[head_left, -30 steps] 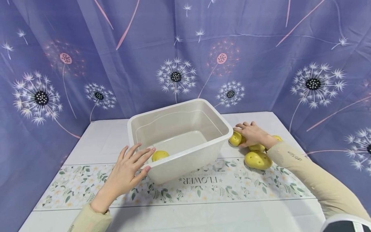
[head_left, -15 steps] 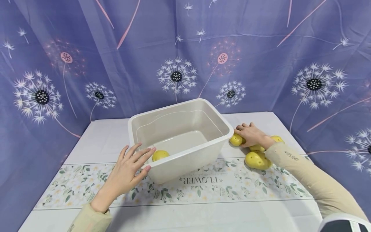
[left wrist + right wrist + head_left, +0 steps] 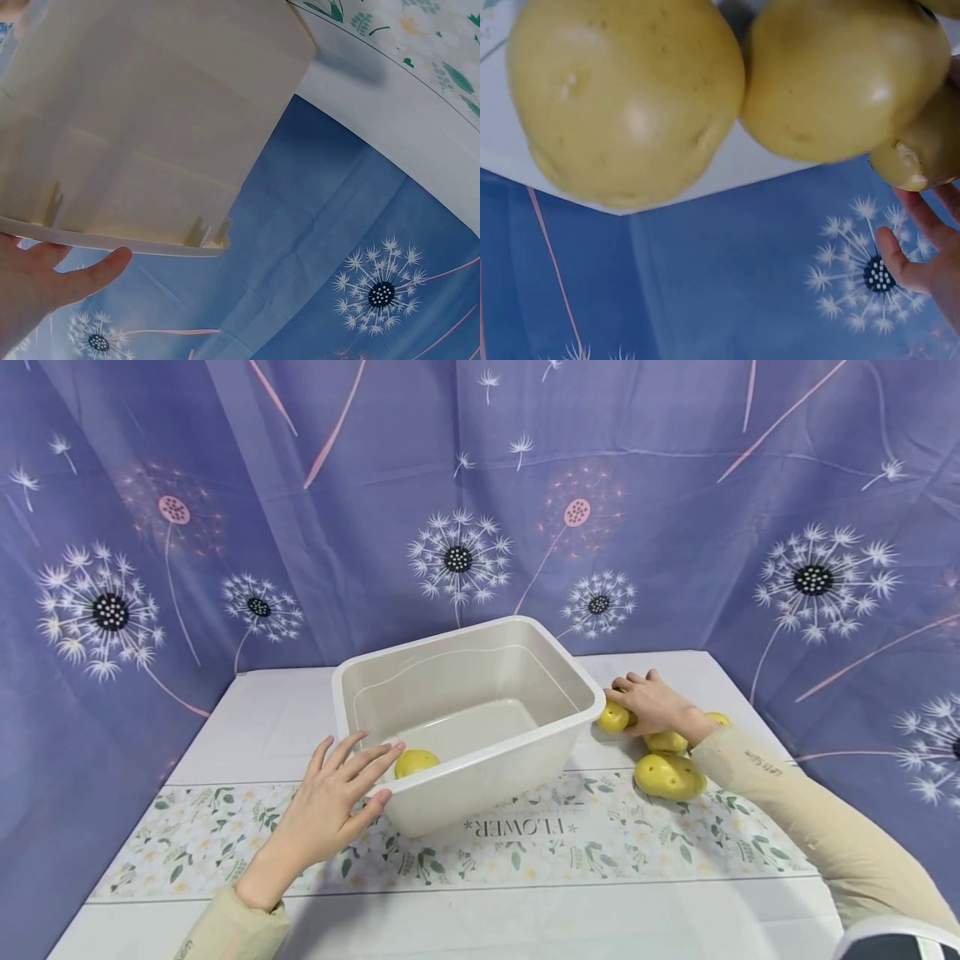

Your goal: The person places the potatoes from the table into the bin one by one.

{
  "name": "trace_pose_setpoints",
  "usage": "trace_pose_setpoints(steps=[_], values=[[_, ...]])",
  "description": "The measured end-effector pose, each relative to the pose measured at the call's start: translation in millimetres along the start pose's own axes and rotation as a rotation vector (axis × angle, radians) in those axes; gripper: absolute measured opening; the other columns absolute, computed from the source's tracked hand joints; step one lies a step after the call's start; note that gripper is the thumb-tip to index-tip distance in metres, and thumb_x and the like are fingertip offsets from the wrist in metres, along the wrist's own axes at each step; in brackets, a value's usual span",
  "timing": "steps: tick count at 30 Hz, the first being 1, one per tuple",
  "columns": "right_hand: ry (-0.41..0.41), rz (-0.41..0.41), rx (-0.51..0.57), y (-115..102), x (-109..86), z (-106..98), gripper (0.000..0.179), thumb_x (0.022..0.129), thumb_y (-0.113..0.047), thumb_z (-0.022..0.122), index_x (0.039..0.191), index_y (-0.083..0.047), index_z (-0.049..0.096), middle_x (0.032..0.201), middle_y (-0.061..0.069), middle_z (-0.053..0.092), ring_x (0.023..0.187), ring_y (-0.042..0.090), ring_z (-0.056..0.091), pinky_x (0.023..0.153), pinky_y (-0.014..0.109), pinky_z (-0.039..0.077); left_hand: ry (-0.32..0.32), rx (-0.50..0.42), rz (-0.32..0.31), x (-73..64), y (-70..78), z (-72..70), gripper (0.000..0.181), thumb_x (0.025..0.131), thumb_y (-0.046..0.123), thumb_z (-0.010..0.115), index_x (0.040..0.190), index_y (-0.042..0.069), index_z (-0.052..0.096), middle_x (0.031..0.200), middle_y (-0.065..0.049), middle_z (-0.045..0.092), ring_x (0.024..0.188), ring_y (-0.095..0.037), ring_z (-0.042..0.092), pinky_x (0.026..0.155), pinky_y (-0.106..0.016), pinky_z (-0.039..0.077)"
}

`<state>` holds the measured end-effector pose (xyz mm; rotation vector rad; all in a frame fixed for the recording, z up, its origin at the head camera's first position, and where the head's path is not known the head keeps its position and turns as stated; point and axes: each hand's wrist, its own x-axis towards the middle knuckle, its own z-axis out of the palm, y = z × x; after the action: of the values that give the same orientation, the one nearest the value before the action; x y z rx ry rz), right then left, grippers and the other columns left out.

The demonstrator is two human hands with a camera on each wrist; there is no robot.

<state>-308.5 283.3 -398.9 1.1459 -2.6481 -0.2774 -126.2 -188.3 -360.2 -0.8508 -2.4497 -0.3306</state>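
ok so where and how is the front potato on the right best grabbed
Probably round the middle of the front potato, from above and the near side: it lies lengthwise left to right, so a grip can span its narrower width, and another potato sits close behind it.

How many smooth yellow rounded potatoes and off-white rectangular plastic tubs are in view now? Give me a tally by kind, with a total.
Off-white rectangular plastic tub: 1
Smooth yellow rounded potatoes: 5 visible (1 inside the tub, 4 outside, one of those at the right hand)
Total: 6
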Motion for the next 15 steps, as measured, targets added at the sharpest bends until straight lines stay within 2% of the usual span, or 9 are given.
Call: trace_pose_setpoints(steps=[4,9,15], values=[[0.006,0.015,0.012,3,-0.3,-9,0.07,0.053,-0.03,0.081,0.116,-0.012,0.054,0.098,0.01,0.057,0.083,0.026,0.049,0.062,0.044,0.036,0.001,-0.005,-0.001,-0.3,-0.4,0.5,0.047,0.094,0.045,0.031,0.133,0.022,0.043,0.123,-0.003,0.056,0.123,-0.035,0.038,0.099,-0.061,0.02],[0.002,0.047,0.029,9,-2.9,-21,0.072,0.054,-0.031,0.08,0.119,-0.014,0.054,0.099,0.011,0.057,0.085,0.028,0.049,0.062,0.044,0.037,-0.009,-0.003,-0.001,0.0,0.0,-0.6,0.046,0.094,0.044,0.033,0.134,0.022,0.042,0.124,-0.003,0.055,0.123,-0.035,0.037,0.099,-0.061,0.02],[0.054,0.063,0.023,18,-8.3,-36,0.073,0.052,-0.032,0.081,0.117,-0.015,0.054,0.1,0.012,0.056,0.088,0.03,0.048,0.062,0.045,0.037,-0.02,0.001,-0.002,0.3,-0.1,-0.8,0.046,0.094,0.043,0.035,0.135,0.023,0.041,0.124,-0.002,0.055,0.124,-0.034,0.036,0.099,-0.061,0.02]])
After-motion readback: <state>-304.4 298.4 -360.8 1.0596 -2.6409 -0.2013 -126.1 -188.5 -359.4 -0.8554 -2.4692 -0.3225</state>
